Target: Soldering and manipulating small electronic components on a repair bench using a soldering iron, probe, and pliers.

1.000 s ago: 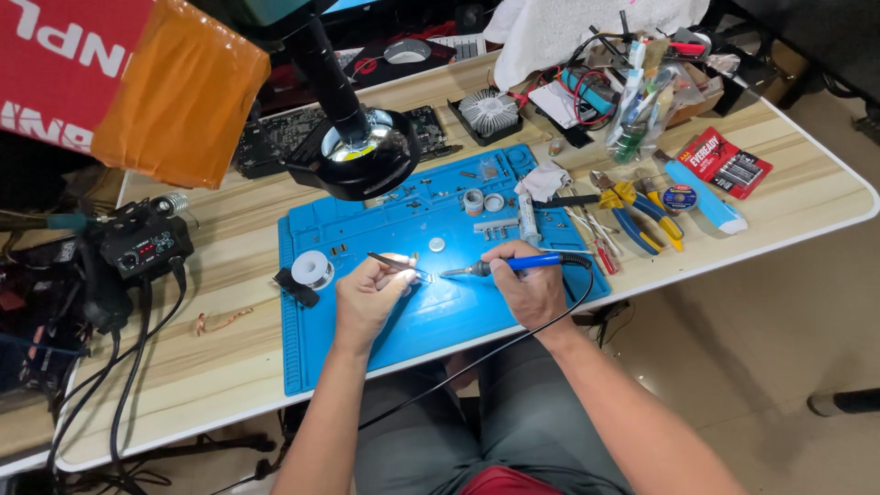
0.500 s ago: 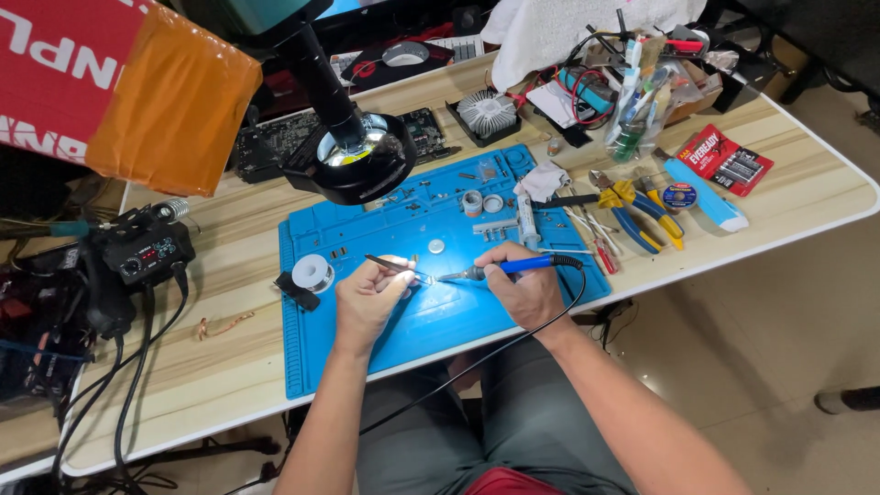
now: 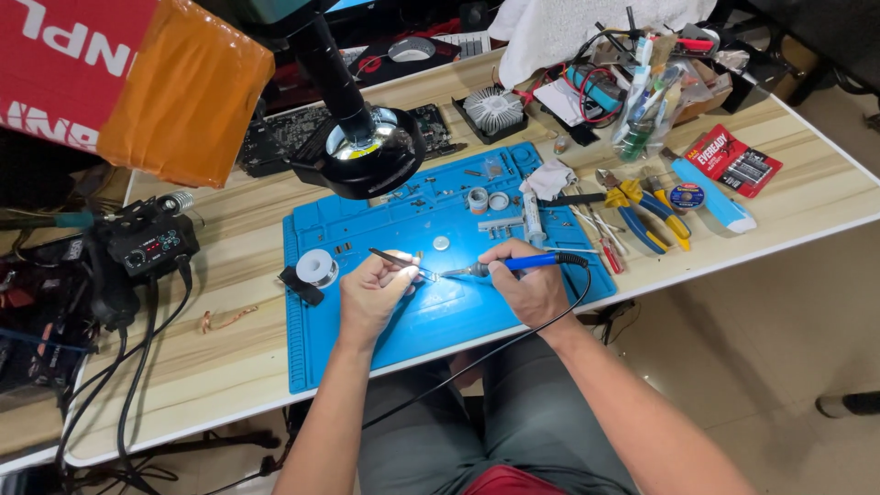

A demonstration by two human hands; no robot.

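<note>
I see both forearms reaching forward from the lap onto the blue work mat (image 3: 367, 348), wrists resting low. The left hand (image 3: 374, 291) is curled, fingers pinched closed on dark tweezers (image 3: 401, 264) that slant up to the left. The right hand (image 3: 529, 286) is closed in a pen grip round a blue-handled soldering iron (image 3: 513, 265), its black cable (image 3: 550, 321) trailing back over the table edge. Tweezer tips and iron tip meet at mid-mat (the piece between them is too small to make out). A solder spool (image 3: 317, 268) lies just left of the left hand
</note>
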